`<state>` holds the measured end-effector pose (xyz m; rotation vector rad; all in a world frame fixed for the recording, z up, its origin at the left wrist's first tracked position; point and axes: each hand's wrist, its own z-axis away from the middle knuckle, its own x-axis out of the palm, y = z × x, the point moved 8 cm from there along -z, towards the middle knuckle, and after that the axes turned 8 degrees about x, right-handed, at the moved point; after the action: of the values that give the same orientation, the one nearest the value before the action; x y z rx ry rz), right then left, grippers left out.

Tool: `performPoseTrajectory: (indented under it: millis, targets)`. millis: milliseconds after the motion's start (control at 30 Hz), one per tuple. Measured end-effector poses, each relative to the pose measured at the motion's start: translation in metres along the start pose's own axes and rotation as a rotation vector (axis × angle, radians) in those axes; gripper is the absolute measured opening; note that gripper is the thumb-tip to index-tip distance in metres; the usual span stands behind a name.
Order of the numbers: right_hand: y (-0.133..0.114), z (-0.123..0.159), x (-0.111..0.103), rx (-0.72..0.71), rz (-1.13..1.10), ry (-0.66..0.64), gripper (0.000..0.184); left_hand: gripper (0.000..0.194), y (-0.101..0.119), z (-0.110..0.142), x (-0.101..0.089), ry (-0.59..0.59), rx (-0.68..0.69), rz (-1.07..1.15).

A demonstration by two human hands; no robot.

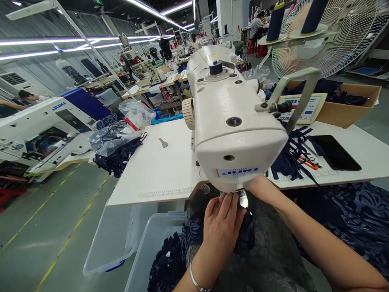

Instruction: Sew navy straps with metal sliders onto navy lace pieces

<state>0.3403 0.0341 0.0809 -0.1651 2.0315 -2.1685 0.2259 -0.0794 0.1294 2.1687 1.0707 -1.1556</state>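
A white JUKI sewing machine (pixel 240 121) stands right in front of me, its head hiding much of the stitching area. My left hand (pixel 221 223), with a bangle at the wrist, is just below the head. Its fingers are bent close together on a piece of navy patterned fabric (pixel 245 235), beside a shiny metal part (pixel 243 198). My right hand (pixel 259 187) reaches in from the right behind the machine head. Its fingers are hidden there, so what they touch does not show. More of the patterned fabric (pixel 194 229) hangs to the left of my left hand.
Left of the machine, a small metal piece (pixel 163 142) lies on the white table (pixel 146 170). Clear plastic bins (pixel 142 247) stand below. On the right are navy straps (pixel 288 158), a black phone (pixel 337 152), a control panel (pixel 304 107), a cardboard box (pixel 349 107) and a fan (pixel 358 36).
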Motion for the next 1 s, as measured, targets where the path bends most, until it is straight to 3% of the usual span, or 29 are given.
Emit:
performPoseTrajectory:
  millis: [133,400,633,1000]
  targets:
    - [-0.005,0.000,0.002,-0.065,0.176,-0.014,0.014,0.029,0.001,0.001,0.000,0.006,0.020,-0.029]
    - [-0.004,0.000,0.003,-0.089,0.299,-0.005,0.016,0.029,0.004,0.001,0.000,0.018,0.042,-0.025]
    - [-0.007,-0.002,0.005,-0.146,0.279,-0.013,0.030,0.028,0.009,-0.002,0.003,-0.005,0.015,-0.095]
    - [-0.007,-0.006,0.008,-0.204,0.359,-0.041,0.028,0.028,0.015,-0.005,0.002,0.024,0.011,-0.211]
